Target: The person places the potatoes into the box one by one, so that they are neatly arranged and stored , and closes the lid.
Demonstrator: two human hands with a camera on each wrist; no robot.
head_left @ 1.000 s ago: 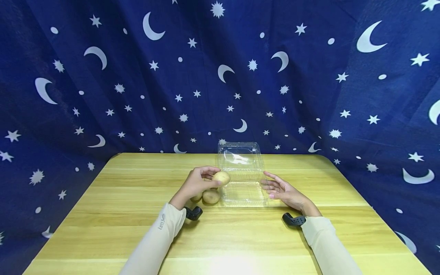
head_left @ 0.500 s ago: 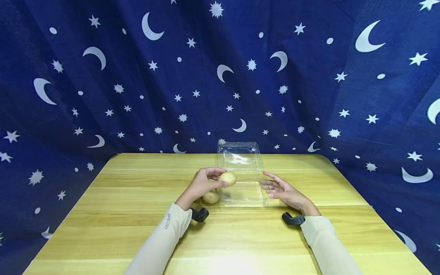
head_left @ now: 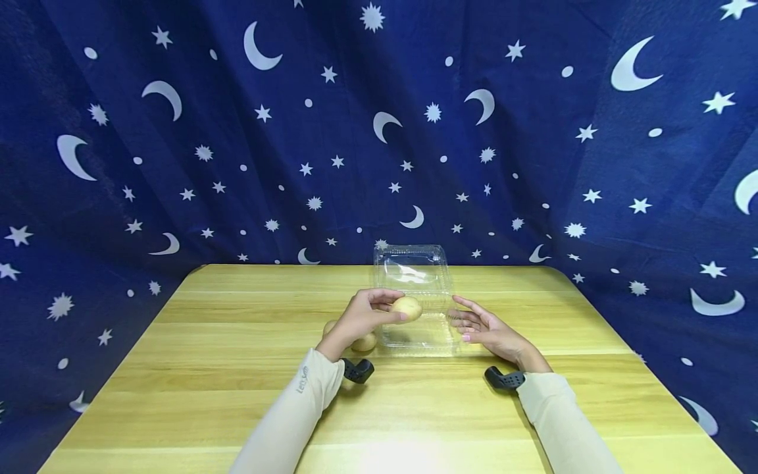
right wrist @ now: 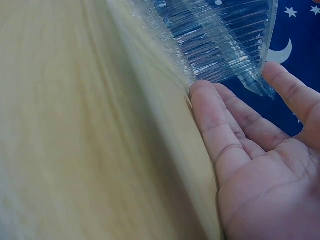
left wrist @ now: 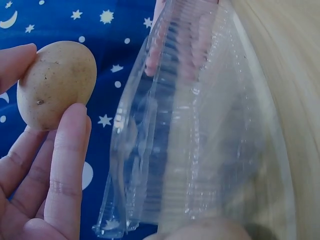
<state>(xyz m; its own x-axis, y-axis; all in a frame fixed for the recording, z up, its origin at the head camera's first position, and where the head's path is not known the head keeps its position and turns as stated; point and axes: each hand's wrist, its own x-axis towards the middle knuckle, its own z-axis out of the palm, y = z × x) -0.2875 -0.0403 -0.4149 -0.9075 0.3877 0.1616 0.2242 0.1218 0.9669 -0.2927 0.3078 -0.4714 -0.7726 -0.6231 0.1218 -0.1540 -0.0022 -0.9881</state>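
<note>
- Potato (head_left: 408, 308) is pinched by the left hand (head_left: 360, 318), just below centre of head frame; likely firm, light, best gripped round its middle.
- Right hand (head_left: 494, 334) is held empty, fingers relaxed, beside clear container (head_left: 417, 337); likely flimsy.

There are at least three potatoes (head_left: 407, 308), one container (head_left: 429, 303), two hands (head_left: 359, 316) (head_left: 491, 334), two wristbands (head_left: 358, 371) (head_left: 505, 379), one table (head_left: 177, 395), one curtain (head_left: 331, 52).

Head camera faced forward and down across table (head_left: 177, 368); wrist cameras sat close, tilted sideways, both catching clear container (left wrist: 195, 135).
</note>
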